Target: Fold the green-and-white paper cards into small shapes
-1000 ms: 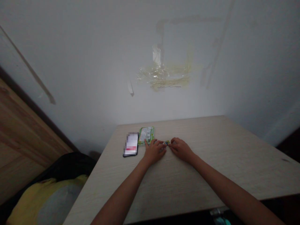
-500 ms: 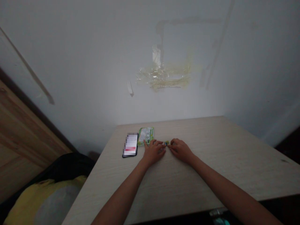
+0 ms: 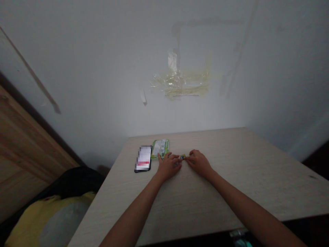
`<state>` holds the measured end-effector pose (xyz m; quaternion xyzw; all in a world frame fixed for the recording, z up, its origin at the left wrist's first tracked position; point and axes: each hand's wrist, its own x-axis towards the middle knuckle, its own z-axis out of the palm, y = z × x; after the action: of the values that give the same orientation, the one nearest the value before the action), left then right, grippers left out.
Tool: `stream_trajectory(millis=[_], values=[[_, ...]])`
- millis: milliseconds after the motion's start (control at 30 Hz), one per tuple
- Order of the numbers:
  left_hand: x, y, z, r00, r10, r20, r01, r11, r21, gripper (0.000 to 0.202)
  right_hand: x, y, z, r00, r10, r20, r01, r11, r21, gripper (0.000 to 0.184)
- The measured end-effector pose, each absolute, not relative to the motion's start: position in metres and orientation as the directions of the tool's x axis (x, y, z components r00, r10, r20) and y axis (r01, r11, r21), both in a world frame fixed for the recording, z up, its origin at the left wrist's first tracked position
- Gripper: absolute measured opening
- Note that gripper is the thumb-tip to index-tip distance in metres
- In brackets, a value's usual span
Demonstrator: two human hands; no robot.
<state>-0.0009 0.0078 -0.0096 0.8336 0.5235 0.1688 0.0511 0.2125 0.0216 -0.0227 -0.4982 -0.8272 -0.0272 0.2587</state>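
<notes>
A small yellow-and-blue piece [image 3: 182, 156], too small to name, lies between my two hands low over the table. My left hand [image 3: 168, 167] is closed at its left end, fingertips bent in, while one finger sticks out towards a green-and-white packet [image 3: 160, 148]. From the other side my right hand [image 3: 199, 164] pinches the piece's right end between thumb and fingers. The fingers hide parts of the piece. The packet lies flat just behind my left hand, its near edge partly covered by the fingers.
A phone [image 3: 143, 159] with a lit, blurred screen lies left of the packet. The pale wooden table [image 3: 218, 206] meets a wall [image 3: 102, 68] with peeling clear tape [image 3: 177, 80]. Left of the table sits a yellow-and-grey soft item [image 3: 59, 219].
My right hand's fingers have shifted slightly at the small piece, the index finger now lifted and bent a little more. My left hand stays in nearly the same place.
</notes>
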Motion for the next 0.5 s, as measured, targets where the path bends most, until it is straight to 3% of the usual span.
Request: stream_trajectory(millis=[500], values=[[-0.0007,0.0067,-0.0083,0.393,0.891,0.229,0.855,-0.445,0.265,0.028,0.2127,0.0270,-0.0257,-0.278,0.843,0.460,0.881,0.415,-0.228,0.023]])
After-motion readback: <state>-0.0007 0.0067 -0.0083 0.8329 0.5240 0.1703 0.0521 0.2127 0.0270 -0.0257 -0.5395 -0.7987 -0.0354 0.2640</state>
